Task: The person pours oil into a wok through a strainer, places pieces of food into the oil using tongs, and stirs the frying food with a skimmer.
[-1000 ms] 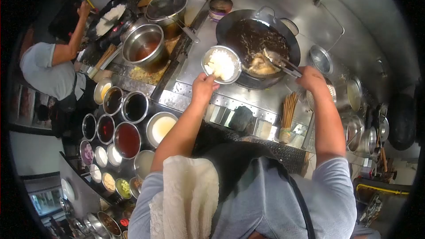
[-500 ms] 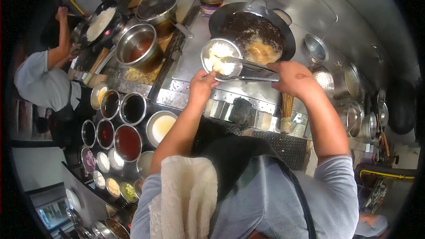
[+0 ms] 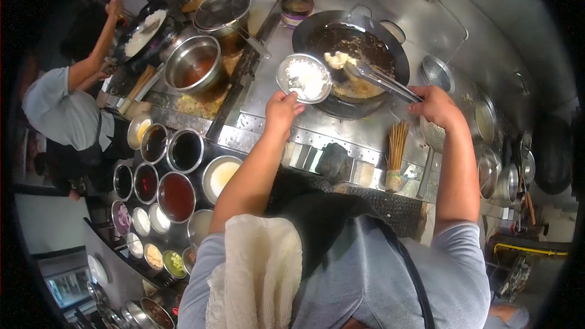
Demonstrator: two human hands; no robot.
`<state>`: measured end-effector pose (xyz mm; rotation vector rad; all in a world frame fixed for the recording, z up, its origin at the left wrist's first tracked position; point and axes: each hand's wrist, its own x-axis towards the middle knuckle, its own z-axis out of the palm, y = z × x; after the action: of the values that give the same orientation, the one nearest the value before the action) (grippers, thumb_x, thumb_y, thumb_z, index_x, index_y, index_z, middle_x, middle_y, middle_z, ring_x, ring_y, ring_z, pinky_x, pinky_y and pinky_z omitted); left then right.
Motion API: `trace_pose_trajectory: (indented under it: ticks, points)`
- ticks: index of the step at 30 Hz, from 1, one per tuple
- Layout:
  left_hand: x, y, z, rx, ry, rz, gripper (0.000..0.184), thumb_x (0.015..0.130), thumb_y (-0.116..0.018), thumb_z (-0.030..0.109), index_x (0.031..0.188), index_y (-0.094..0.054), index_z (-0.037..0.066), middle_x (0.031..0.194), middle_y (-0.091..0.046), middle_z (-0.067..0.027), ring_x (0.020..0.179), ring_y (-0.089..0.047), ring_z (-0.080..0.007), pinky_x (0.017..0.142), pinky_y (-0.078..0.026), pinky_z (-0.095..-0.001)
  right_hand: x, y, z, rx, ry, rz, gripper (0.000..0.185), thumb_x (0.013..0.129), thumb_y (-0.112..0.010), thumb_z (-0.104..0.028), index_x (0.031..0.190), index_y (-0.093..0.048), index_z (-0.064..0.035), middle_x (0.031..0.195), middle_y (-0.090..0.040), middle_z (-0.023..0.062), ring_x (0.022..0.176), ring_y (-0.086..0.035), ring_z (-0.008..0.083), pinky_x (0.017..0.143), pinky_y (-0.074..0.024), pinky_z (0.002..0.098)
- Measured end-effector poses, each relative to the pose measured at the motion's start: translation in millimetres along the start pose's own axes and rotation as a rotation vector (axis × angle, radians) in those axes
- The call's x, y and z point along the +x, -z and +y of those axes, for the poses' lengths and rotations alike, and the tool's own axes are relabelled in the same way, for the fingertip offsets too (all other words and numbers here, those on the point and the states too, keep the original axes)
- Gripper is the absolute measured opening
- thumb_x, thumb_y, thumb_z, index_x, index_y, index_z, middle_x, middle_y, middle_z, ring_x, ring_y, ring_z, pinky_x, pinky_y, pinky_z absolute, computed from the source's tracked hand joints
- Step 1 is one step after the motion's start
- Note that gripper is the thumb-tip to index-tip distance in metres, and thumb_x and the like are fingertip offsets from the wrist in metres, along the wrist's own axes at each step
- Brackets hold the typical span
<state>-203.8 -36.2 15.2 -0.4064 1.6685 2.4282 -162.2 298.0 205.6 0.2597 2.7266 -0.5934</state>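
My left hand (image 3: 283,111) grips the rim of a metal bowl (image 3: 323,87) that is tilted beside the wok. White powder-like stuff (image 3: 306,79) lies in the bowl. In my right hand (image 3: 436,106) is a pair of metal tongs (image 3: 387,81), pointing left over the wok (image 3: 399,64). A pale, battered-looking piece (image 3: 340,60) is at the tips of the tongs, above the wok's left part. Dark oil (image 3: 359,42) fills the wok, with foam and a golden piece (image 3: 356,88) near its front, partly hidden by the tongs.
Several sauce bowls (image 3: 177,197) stand at the left, beside pots (image 3: 194,64) with liquid. A bamboo brush (image 3: 395,155) leans at the counter's front edge. Strainers (image 3: 437,73) and pans are at the right. Another person (image 3: 67,106) works at a wok on the far left.
The tongs have left the bowl and swung right over the wok, carrying a pale piece. The bowl now holds mostly white powder. My left hand still holds it.
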Motion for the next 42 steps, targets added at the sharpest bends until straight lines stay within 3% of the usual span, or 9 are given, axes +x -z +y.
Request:
trace_pose_trajectory:
  ticks: [5, 12, 16, 19, 30, 33, 36, 40, 42]
  points:
    - [4, 4, -8, 0.003, -0.014, 0.017, 0.017, 0.096, -0.061, 0.015, 0.100, -0.053, 0.000, 0.097, -0.060, -0.0109, 0.088, -0.065, -0.0214, 0.081, -0.058, -0.0334, 65, -24, 50, -0.141, -0.038, -0.040, 0.057, 0.072, -0.081, -0.027, 0.124, -0.067, -0.0078, 0.107, -0.071, 0.0188, 0.098, -0.069, 0.0308, 0.090, -0.0512, 0.0370]
    - [-7, 4, -8, 0.097, -0.039, 0.043, 0.017, 0.096, -0.062, 0.016, 0.091, -0.054, 0.002, 0.088, -0.060, -0.0087, 0.080, -0.063, -0.0169, 0.077, -0.057, -0.0306, 19, -12, -17, -0.383, 0.071, 0.212, 0.055, 0.077, -0.075, -0.020, 0.130, -0.061, -0.0112, 0.112, -0.068, 0.0207, 0.107, -0.065, 0.0370, 0.091, -0.0515, 0.0436]
    - [-6, -4, -6, 0.184, -0.103, 0.003, 0.018, 0.096, -0.063, 0.016, 0.086, -0.053, 0.003, 0.085, -0.059, -0.0074, 0.078, -0.062, -0.0154, 0.074, -0.057, -0.0298, -9, -10, -69, -0.557, 0.310, 0.137, 0.047, 0.083, -0.060, -0.009, 0.130, -0.060, -0.0122, 0.114, -0.068, 0.0198, 0.107, -0.065, 0.0372, 0.092, -0.0515, 0.0450]
    - [-3, -9, -7, 0.211, -0.118, -0.010, 0.019, 0.095, -0.063, 0.016, 0.085, -0.053, 0.004, 0.085, -0.059, -0.0072, 0.076, -0.061, -0.0151, 0.074, -0.057, -0.0298, 2, -18, -80, -0.578, 0.266, 0.051, 0.045, 0.083, -0.056, -0.006, 0.127, -0.062, -0.0114, 0.115, -0.068, 0.0197, 0.108, -0.064, 0.0372, 0.092, -0.0512, 0.0451]
    - [4, -1, -10, 0.090, -0.065, 0.064, 0.016, 0.095, -0.063, 0.014, 0.087, -0.053, 0.004, 0.085, -0.059, -0.0061, 0.078, -0.062, -0.0147, 0.072, -0.057, -0.0299, 47, -20, 16, -0.457, 0.061, 0.223, 0.042, 0.077, -0.072, -0.020, 0.118, -0.068, -0.0103, 0.110, -0.068, 0.0200, 0.108, -0.064, 0.0367, 0.092, -0.0515, 0.0439]
    - [4, 1, -18, 0.117, -0.074, 0.054, 0.016, 0.094, -0.064, 0.013, 0.086, -0.053, 0.005, 0.085, -0.059, -0.0052, 0.077, -0.061, -0.0137, 0.071, -0.056, -0.0292, -5, -5, -36, -0.454, 0.124, 0.213, 0.032, 0.079, -0.069, -0.018, 0.110, -0.070, -0.0082, 0.108, -0.069, 0.0214, 0.106, -0.065, 0.0375, 0.090, -0.0520, 0.0439]
    - [1, -6, -14, 0.180, -0.104, 0.039, 0.018, 0.094, -0.064, 0.013, 0.084, -0.052, 0.006, 0.085, -0.059, -0.0049, 0.075, -0.060, -0.0128, 0.069, -0.055, -0.0286, -9, -12, -58, -0.597, 0.215, 0.051, 0.058, 0.075, -0.072, -0.014, 0.132, -0.060, -0.0113, 0.109, -0.068, 0.0206, 0.104, -0.064, 0.0382, 0.089, -0.0508, 0.0455]
    - [-5, -12, -7, 0.289, -0.129, 0.052, 0.019, 0.094, -0.064, 0.013, 0.083, -0.051, 0.005, 0.084, -0.058, -0.0053, 0.072, -0.059, -0.0125, 0.067, -0.055, -0.0283, 10, -28, -63, -0.636, 0.192, 0.023, 0.051, 0.076, -0.070, -0.016, 0.127, -0.064, -0.0110, 0.107, -0.068, 0.0205, 0.102, -0.064, 0.0386, 0.088, -0.0510, 0.0454]
    - [-5, -10, -4, 0.312, -0.122, 0.075, 0.020, 0.094, -0.065, 0.014, 0.083, -0.051, 0.005, 0.083, -0.058, -0.0054, 0.070, -0.058, -0.0126, 0.066, -0.055, -0.0282, -9, -14, -62, -0.534, 0.195, 0.135, 0.035, 0.082, -0.060, -0.013, 0.116, -0.068, -0.0115, 0.108, -0.069, 0.0204, 0.103, -0.065, 0.0380, 0.090, -0.0517, 0.0454]
